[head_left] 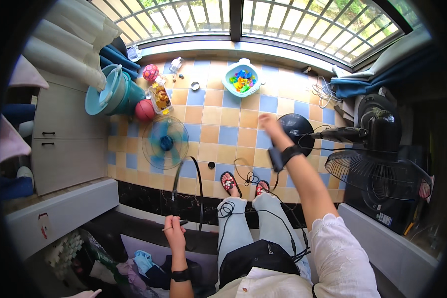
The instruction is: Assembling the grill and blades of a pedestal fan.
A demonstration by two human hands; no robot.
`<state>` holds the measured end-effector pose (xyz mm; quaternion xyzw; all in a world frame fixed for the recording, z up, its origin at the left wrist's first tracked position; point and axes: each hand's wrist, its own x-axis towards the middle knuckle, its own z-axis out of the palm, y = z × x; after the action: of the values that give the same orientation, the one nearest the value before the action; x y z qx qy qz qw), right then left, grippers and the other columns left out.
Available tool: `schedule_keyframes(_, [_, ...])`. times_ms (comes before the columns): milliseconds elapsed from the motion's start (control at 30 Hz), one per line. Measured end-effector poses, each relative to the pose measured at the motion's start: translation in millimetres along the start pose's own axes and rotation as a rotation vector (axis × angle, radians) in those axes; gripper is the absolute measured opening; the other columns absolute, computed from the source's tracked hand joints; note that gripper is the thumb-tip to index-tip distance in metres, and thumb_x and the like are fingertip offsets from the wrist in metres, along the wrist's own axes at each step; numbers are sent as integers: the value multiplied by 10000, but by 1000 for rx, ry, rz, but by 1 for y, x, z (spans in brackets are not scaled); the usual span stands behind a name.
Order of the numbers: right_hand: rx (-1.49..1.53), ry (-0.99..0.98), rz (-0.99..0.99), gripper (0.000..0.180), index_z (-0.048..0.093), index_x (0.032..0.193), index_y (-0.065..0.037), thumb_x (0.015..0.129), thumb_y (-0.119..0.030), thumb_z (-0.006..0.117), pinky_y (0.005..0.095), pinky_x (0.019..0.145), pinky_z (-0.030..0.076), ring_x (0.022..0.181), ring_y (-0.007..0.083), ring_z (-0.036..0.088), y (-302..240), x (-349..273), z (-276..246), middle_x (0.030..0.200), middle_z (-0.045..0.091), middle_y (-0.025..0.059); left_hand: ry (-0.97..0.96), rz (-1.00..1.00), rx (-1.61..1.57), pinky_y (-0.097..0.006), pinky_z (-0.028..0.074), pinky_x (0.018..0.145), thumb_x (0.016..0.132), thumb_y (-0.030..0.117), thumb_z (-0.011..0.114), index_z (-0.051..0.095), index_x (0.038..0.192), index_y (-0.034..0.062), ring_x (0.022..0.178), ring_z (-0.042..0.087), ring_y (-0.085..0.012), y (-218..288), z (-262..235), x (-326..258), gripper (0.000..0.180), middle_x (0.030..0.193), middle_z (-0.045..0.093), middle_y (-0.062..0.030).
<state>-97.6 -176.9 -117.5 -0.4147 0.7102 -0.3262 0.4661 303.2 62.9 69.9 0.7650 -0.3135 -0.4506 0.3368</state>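
My left hand, at the lower left, is closed around a slim dark stick-like piece. A thin black band arches up above this hand, and one end runs down to its fingers; whether they grip it I cannot tell. Stretched forward over the tiles, my right hand is smeared by motion, so its fingers do not show clearly. It is nearest to the round black base of a standing fan, which lies tipped over to the right. A round fan grille with blue blades lies on the floor at the left.
A light-blue basin holds colourful toys. Teal buckets, two balls and a clear box stand far left. Dark cables hang over my legs. A small black knob-like piece and a small round cup lie on the tiles.
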Motion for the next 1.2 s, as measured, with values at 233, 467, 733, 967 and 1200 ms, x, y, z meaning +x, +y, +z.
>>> schedule_keyframes(233, [-645, -805, -186, 372, 594, 1051, -44, 796, -314, 572, 413, 828, 455, 954, 353, 572, 44, -160, 105, 1000, 615, 196, 194, 5, -144, -170, 309, 412, 936, 225, 437, 496, 846, 81, 472, 410, -38, -35, -8, 8, 179, 626, 436, 21])
schedule_keyframes(467, [-607, -495, 351, 301, 648, 909, -37, 781, -301, 583, 409, 774, 478, 875, 333, 616, 197, -197, 40, 906, 645, 188, 378, 16, -291, -174, 328, 468, 925, 201, 462, 460, 885, 85, 538, 407, -35, -74, 29, 23, 123, 698, 435, 20])
schedule_keyframes(733, [-834, -308, 317, 287, 635, 919, -21, 778, -258, 555, 418, 789, 471, 885, 351, 608, 304, -169, 47, 895, 641, 203, 488, 53, -331, -208, 348, 569, 957, 232, 412, 413, 932, 61, 593, 423, -65, -158, 85, 78, 172, 714, 441, -7])
schedule_keyframes(967, [-851, -540, 54, 433, 515, 1157, -69, 766, -225, 620, 424, 853, 452, 1010, 353, 551, 333, -94, 243, 1123, 553, 199, 588, 16, -521, -223, 354, 575, 963, 229, 363, 402, 919, 50, 577, 434, -87, -248, 124, 104, 188, 767, 464, -44])
schedule_keyframes(1200, [-820, -640, -280, 588, 428, 1259, -113, 742, -225, 683, 446, 815, 472, 1031, 363, 538, 361, -24, 419, 1244, 451, 186, 502, -149, -727, -270, 373, 568, 940, 259, 418, 431, 919, 72, 596, 427, -126, -304, 125, 133, 188, 739, 455, -44])
